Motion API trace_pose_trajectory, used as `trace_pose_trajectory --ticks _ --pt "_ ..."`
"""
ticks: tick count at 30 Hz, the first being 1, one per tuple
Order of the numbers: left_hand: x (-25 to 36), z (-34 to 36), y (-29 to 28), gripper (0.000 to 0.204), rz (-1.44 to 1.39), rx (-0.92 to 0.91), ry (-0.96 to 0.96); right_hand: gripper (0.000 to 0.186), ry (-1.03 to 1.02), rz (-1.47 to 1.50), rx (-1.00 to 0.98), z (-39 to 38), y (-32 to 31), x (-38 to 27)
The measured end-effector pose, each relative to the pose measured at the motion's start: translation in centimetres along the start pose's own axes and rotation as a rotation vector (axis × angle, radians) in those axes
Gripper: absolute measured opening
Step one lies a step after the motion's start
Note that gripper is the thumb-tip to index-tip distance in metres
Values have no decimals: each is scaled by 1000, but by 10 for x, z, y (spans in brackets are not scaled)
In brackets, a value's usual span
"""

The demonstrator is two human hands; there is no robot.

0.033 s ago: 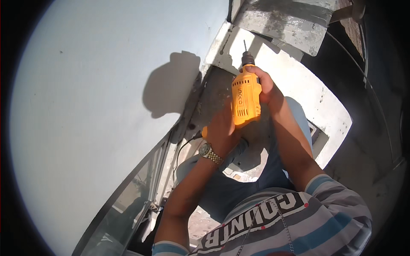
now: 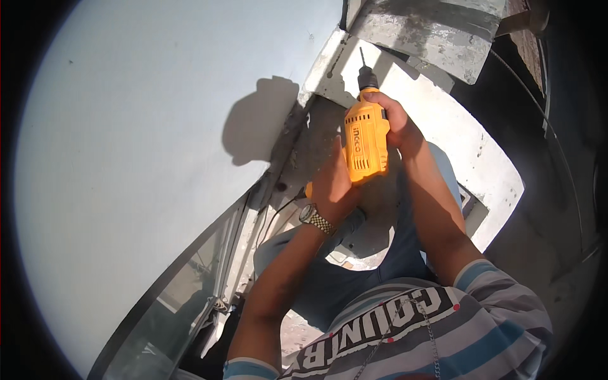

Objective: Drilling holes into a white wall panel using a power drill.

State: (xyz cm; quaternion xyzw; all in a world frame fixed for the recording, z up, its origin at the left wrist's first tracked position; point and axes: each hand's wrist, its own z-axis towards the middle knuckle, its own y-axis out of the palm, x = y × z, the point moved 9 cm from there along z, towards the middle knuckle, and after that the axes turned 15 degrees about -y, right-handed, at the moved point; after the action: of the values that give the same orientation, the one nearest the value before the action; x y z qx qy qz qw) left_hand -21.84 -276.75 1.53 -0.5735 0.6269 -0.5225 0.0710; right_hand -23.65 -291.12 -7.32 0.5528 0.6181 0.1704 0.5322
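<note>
A yellow power drill (image 2: pixel 365 142) is in both my hands, its black chuck (image 2: pixel 367 77) and thin bit (image 2: pixel 363 57) pointing away from me. My left hand (image 2: pixel 332 183) closes round the handle, whose yellow end (image 2: pixel 308 189) shows past the wrist. One left finger extends along the drill's side. Around the front of the body, just behind the chuck, my right hand (image 2: pixel 396 120) is wrapped, thumb on top; its other fingers are mostly hidden. The bit's tip appears over a white, sunlit metal edge (image 2: pixel 386 69); contact cannot be told.
A large pale panel (image 2: pixel 145 126) fills the left, with a shadow on it. Below it is a glass pane (image 2: pixel 168 310). A worn grey metal plate (image 2: pixel 430 31) stands at the top right. A dark cord (image 2: pixel 272 221) runs from the drill handle. A thin cable (image 2: pixel 544 114) hangs at right.
The drill has shifted slightly away from me, its bit tip farther up and a little left. My left finger shows more plainly against the drill's side. The shadow on the panel has moved slightly right.
</note>
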Motion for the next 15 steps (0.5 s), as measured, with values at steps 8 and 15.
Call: trace_pose_trajectory --ticks 8,15 --pt "-18 46 113 65 -402 378 -119 40 -252 -842 -251 51 -6 -22" --pt "2 65 132 76 -206 404 -271 36 -262 -746 -313 66 -22 -50"
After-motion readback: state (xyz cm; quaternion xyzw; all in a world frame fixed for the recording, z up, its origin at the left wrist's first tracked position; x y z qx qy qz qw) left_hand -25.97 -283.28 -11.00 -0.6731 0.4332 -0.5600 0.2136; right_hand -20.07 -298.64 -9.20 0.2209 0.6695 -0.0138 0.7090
